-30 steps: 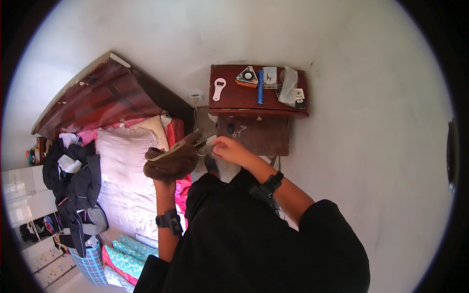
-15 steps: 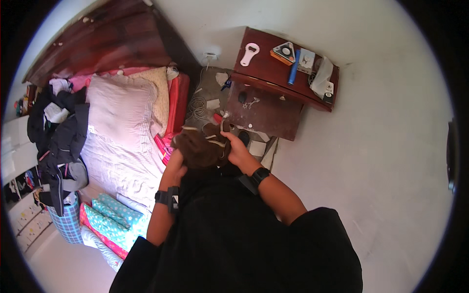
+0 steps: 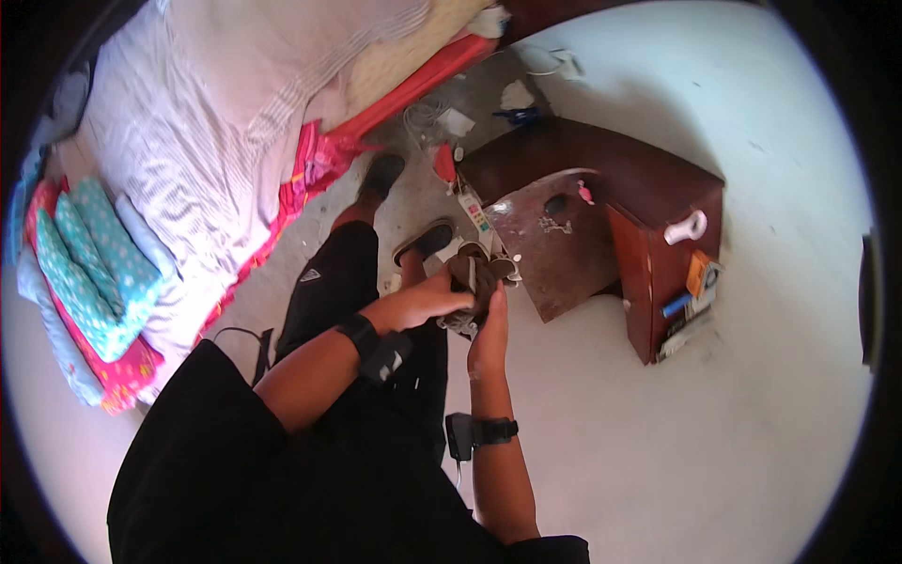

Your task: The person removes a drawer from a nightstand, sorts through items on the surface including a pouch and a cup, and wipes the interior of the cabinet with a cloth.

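Observation:
Between my two hands is a brown, soft-looking bundle [image 3: 481, 274] with pale edging, folded or bunched so that its kind is unclear. My left hand [image 3: 427, 299] is closed on its near left side. My right hand [image 3: 490, 329] wraps its right side, with the fingers partly hidden. Greyish material [image 3: 458, 324] shows below the bundle, between the hands. Black devices are strapped to both wrists.
To the left stands a bed with a pale striped sheet [image 3: 202, 188] and a folded teal dotted quilt [image 3: 103, 277]. A dark red cabinet [image 3: 639, 282] and brown panel [image 3: 564, 244] lie right. A power strip [image 3: 474, 214] rests near my slippered foot [image 3: 425, 240].
The view has swung round and down, bringing my legs and feet into sight. My hands have come closer together, and the brown bundle is more compact between them.

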Tool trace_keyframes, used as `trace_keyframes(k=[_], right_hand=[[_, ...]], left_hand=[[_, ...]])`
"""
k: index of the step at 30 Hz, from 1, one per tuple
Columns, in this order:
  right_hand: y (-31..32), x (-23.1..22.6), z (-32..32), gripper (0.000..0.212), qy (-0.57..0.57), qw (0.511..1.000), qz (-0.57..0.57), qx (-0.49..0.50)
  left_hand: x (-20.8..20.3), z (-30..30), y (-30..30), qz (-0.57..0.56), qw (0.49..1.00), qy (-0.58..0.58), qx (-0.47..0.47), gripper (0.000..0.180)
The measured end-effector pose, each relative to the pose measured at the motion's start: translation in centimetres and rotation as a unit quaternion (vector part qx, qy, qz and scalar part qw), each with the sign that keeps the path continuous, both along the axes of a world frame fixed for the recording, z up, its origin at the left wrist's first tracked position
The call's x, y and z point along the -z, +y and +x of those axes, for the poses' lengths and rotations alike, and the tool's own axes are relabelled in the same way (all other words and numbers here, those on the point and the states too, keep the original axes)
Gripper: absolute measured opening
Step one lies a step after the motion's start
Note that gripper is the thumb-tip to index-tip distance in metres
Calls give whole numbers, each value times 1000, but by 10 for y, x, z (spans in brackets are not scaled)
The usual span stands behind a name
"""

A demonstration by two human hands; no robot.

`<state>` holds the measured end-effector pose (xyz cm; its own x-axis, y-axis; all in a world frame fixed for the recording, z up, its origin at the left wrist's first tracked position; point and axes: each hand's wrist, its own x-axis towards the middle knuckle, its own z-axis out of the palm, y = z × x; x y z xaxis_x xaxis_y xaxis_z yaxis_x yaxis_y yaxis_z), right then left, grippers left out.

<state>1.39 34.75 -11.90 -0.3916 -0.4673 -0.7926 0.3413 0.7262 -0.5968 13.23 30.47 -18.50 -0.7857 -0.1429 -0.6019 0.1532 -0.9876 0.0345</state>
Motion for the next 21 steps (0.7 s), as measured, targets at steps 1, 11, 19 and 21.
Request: trace_keyframes(k=[1,11,19,21], right_hand=[[7,15,-5,63,-56,998,-21,4],[-53,163,-207,30,241,936,38,-253],[-117,228,-251,32,567,740,55,-358],[-109,222,-243,30,565,744,61,-353]], left_hand=[[-3,-5,5,-184,967,-174,1,66],[47,8,46,-182,918,-352,-17,67],[43,4,66,-48,933,-349,-79,57],[41,2,66,-30,937,-333,-103,57]])
